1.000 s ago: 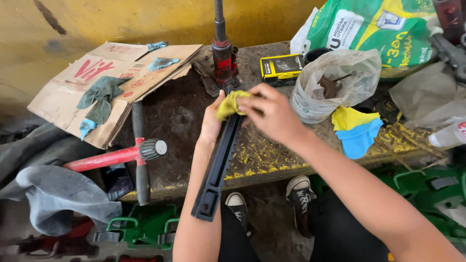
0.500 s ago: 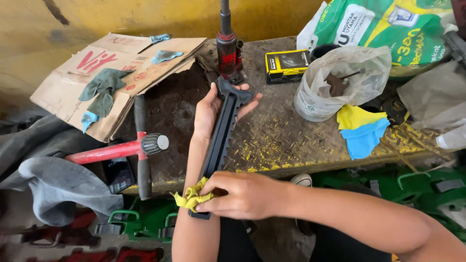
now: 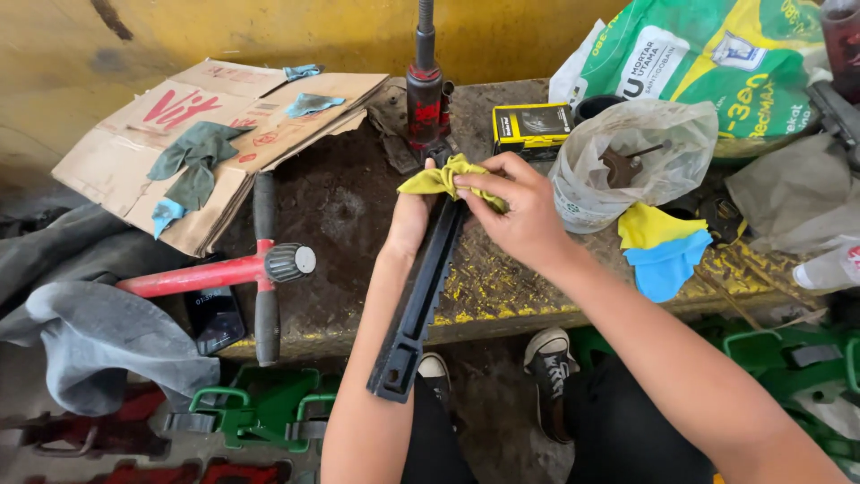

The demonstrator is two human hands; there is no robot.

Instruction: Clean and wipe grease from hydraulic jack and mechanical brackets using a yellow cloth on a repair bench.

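A long black ribbed metal bar (image 3: 425,287) slants from the bench edge down toward my knees. My left hand (image 3: 408,220) grips its upper end from underneath. My right hand (image 3: 515,211) pinches a yellow rag (image 3: 441,179) against the top end of the bar, right beside the left hand's fingers. The bar's lower end, a blocky bracket (image 3: 394,375), hangs free over my lap.
A red bottle jack (image 3: 424,103) stands just behind the hands. A red-handled tool (image 3: 219,272) lies left on the dirty bench (image 3: 349,224). Flattened cardboard with rags (image 3: 206,134), a yellow-black box (image 3: 531,127), a plastic bag (image 3: 627,161), yellow and blue cloths (image 3: 658,246) and a green sack (image 3: 717,54) sit around.
My right hand has carried the yellow rag from the bar's lower end back up to its top end near the left hand. The left hand stays holding the bar.
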